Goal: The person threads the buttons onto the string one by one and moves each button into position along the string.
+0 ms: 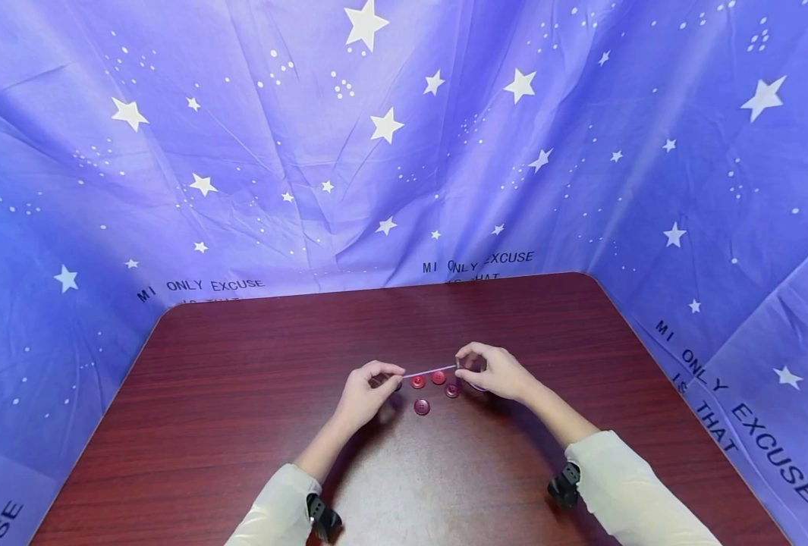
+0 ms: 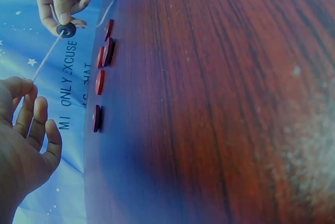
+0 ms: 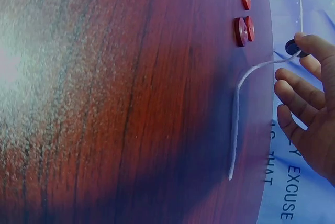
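My left hand [image 1: 364,390] pinches a thin white string [image 1: 429,371] between thumb and forefinger, and its other fingers are loosely bent. The string stretches across to my right hand [image 1: 502,373], which pinches a dark button [image 2: 66,30] with thumb and forefinger. In the left wrist view the string meets the middle of this button. Beyond it, in the right wrist view, the loose string tail [image 3: 236,103] curves down toward the table. Below and between the hands lie several red and maroon buttons, among them a bright red button [image 1: 438,377] and a maroon button [image 1: 422,407].
The buttons lie on a dark red wood-grain table [image 1: 253,394]. A blue-purple curtain [image 1: 294,152] with white stars and printed letters hangs behind and beside it. Black wrist straps with devices [image 1: 564,487] sit at both sleeve cuffs.
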Tool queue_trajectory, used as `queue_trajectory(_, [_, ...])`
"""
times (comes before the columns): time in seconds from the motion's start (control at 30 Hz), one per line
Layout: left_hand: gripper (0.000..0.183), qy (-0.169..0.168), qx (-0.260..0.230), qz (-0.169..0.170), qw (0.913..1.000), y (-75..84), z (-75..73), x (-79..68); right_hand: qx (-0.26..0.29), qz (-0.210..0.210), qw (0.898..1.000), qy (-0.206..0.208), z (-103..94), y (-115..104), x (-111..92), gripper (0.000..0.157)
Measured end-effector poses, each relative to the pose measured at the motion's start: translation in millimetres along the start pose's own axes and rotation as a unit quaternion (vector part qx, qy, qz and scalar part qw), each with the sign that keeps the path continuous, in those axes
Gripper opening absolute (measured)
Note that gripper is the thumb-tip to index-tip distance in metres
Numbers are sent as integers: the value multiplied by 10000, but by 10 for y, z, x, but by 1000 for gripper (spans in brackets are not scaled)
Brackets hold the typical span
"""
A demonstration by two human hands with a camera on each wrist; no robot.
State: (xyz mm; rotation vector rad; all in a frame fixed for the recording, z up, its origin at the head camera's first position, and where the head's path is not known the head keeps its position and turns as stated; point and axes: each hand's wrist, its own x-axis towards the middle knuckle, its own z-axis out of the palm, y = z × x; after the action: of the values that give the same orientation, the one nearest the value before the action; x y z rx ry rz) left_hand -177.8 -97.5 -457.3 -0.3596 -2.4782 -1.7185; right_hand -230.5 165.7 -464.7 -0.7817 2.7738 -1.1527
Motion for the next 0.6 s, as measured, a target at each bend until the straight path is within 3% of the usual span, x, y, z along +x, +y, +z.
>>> queue_trajectory(0.2, [11,79,-119,-69,9999,-265,51,47,-102,56,9999,42,-16,49,-10,24])
queue_trajectory(0.6, [10,25,-233,1,9997,-336,23,34,-250,236,9993,134,-47,159,-33,24])
